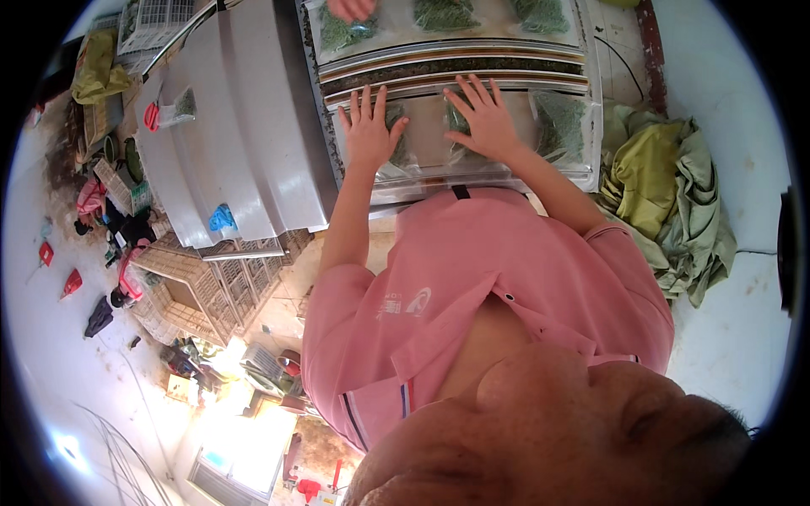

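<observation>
Along the near row: three clear bags of green leafy stuff lie side by side on the pale table [429, 152], just in front of the person.
Left hand [369, 131]: palm down, fingers spread wide, at the left near bag [403, 153] and covering part of it; fingertips point to the dark strip.
Right hand [488, 122]: palm down, fingers wide apart, over the middle near bag [456, 118]; how firmly either hand presses, I cannot tell.
Right near bag [561, 122]: flat, beside the right forearm, apart from both hands.
Dark strip [456, 66]: runs crosswise between the two rows, edged with metal rails.
Far row: three more bags [445, 13], partly cut off by the upper edge.
Co-worker's hand [350, 8]: above the leftmost far bag [340, 34]; its grip is cut off, so I cannot tell.
Grey metal panel [232, 118]: left of the table, with red-handled scissors [152, 116], a small clear packet [184, 104] and a crumpled blue piece [222, 218] on it.
Right side: yellow-green cloth [650, 177] heaped near the table.
</observation>
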The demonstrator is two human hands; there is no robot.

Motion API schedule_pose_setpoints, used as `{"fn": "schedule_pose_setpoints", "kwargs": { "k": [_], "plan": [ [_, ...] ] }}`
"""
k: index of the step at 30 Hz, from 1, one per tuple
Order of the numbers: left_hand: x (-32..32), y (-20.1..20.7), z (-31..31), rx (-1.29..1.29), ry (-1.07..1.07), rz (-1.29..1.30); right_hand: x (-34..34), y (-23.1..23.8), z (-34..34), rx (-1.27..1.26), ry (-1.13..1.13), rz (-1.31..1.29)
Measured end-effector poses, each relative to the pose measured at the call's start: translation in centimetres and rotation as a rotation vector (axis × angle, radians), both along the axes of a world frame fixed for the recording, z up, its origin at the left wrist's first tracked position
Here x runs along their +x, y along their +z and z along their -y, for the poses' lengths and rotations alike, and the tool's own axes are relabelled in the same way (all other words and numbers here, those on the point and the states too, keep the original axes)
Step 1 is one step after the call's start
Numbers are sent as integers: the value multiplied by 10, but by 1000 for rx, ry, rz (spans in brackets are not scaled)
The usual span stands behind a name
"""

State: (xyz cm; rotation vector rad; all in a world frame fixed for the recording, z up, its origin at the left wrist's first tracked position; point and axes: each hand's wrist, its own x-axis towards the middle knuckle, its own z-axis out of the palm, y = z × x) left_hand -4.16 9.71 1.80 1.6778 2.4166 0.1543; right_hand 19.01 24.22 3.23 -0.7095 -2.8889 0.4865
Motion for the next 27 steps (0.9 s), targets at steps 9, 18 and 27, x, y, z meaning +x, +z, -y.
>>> {"fn": "schedule_pose_setpoints", "kwargs": {
  "k": [9,18,27],
  "plan": [
    [14,-12,-6,9,51,-95,-5,-17,-3,67,-33,41],
    [13,-19,-5,82,91,-94,7,-31,-10,54,10,-68],
    [37,42,53,777,471,590,126,17,-56,312,-270,-38]
  ]
}}
